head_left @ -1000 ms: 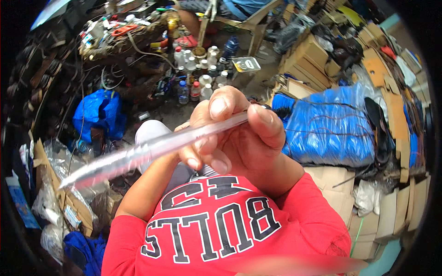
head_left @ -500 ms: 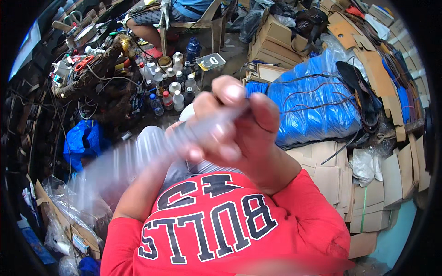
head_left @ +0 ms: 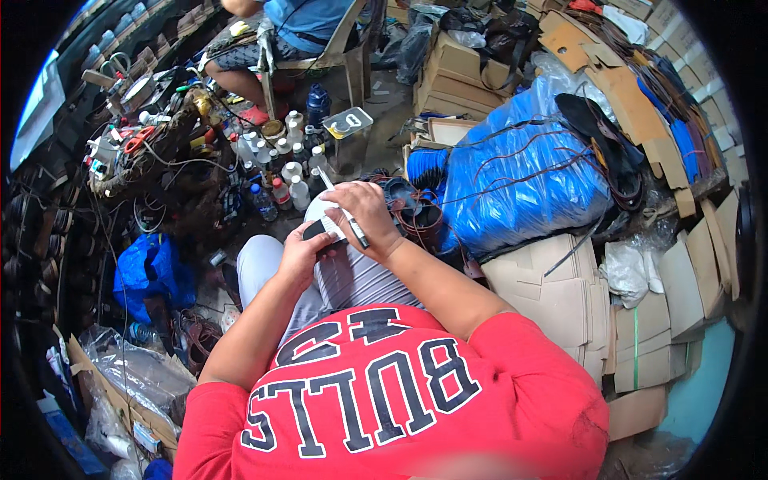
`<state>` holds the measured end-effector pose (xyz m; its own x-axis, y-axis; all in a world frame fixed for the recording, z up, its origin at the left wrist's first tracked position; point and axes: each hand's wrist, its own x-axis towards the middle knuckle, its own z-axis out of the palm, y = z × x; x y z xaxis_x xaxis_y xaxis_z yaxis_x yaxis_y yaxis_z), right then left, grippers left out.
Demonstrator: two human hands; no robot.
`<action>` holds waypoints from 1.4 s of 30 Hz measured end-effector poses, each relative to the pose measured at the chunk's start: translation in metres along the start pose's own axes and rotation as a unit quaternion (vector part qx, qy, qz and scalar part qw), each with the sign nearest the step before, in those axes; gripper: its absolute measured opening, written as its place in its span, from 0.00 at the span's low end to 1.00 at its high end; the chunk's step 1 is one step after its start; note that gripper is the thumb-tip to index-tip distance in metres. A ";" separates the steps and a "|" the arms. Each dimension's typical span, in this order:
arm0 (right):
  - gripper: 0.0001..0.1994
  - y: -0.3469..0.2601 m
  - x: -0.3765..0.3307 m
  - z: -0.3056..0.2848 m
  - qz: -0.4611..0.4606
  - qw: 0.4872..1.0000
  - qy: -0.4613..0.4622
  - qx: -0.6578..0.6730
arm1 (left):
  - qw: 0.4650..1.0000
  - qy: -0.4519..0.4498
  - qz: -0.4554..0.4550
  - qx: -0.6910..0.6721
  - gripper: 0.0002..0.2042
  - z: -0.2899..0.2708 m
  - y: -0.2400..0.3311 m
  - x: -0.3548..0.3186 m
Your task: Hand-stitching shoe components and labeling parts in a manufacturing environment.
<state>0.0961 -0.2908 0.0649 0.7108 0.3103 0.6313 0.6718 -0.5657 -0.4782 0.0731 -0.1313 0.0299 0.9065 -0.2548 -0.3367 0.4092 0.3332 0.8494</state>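
Note:
My left hand (head_left: 300, 254) is over my raised knee, its thumb and fingers closed on a small flat piece (head_left: 316, 230), black on one part with a pale, ridged-looking part beside it. Just right of it, my right hand (head_left: 365, 210) is wrapped round a slim pen-like tool (head_left: 358, 230) with a dark and silver lower end. A thin white length (head_left: 325, 178) sticks out past the far side of that hand, seemingly part of the same tool. Both hands almost touch over the flat piece, and the right fingers partly hide it.
Ahead stand several bottles (head_left: 292, 170) and a blue jug (head_left: 318, 104). A person (head_left: 300, 32) sits on a chair beyond. To the right lie a plastic-wrapped blue bundle (head_left: 520, 184) and stacked cardboard (head_left: 548, 292). A cluttered bench (head_left: 152, 120) and blue bag (head_left: 148, 272) are leftward.
My hands have dropped from close in front of the camera down to my knee. A long greyish blur that ran across them is gone, and the view has shifted slightly.

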 end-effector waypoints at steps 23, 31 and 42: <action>0.12 0.053 -0.055 -0.024 0.131 0.979 0.008 -0.155 | 0.990 -0.094 -0.049 0.094 0.10 0.045 -0.020 0.050; 0.12 0.063 -0.066 -0.030 0.165 0.968 0.052 -0.184 | 0.984 -0.114 -0.071 0.117 0.11 0.054 -0.026 0.063; 0.15 0.088 -0.074 -0.030 0.207 0.968 0.124 -0.073 | 0.985 -0.132 -0.062 0.095 0.09 0.049 -0.034 0.065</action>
<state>0.0964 -0.3869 -0.0054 0.8286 -0.1489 0.5396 0.2907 -0.7092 -0.6423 0.1126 -0.2038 -0.0008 0.7813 -0.5189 -0.3468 0.4656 0.1145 0.8776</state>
